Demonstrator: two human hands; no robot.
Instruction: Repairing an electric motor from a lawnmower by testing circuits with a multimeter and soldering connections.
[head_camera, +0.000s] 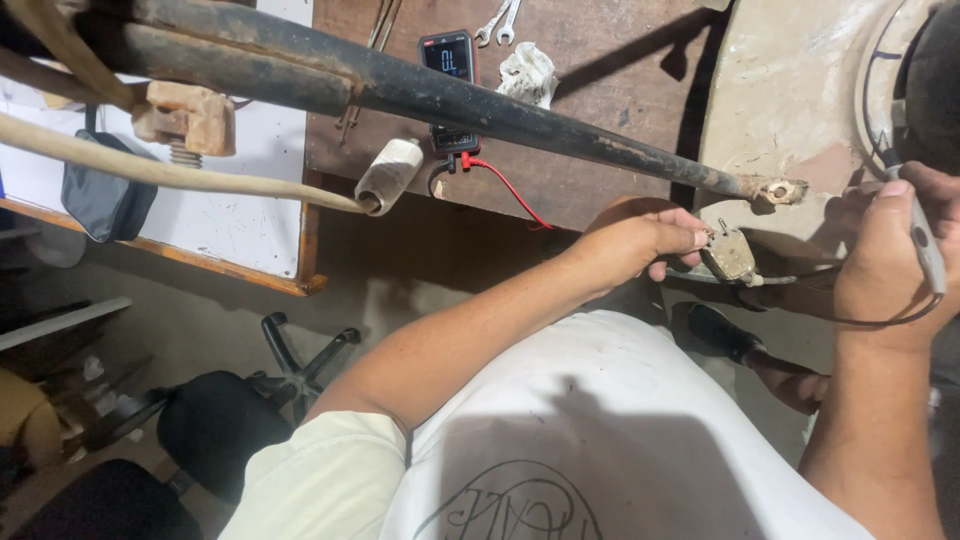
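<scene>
My left hand (640, 245) pinches a small grey metal electrical part (731, 254) with a thin wire running from it, held in front of a worn pale panel (790, 90). My right hand (885, 250) grips a grey test probe (925, 240), its black lead looping under the wrist. A red and black digital multimeter (449, 85) lies on the brown wooden table (600, 70), screen lit, with a red lead (505, 185) trailing off the edge toward me.
A long dark rusty bar (420, 95) crosses the view above the table. A white roll (388, 175), two wrenches (498, 22) and a crumpled rag (527, 72) lie near the meter. An office chair base (300, 365) and a black sandalled foot (725, 332) are on the floor.
</scene>
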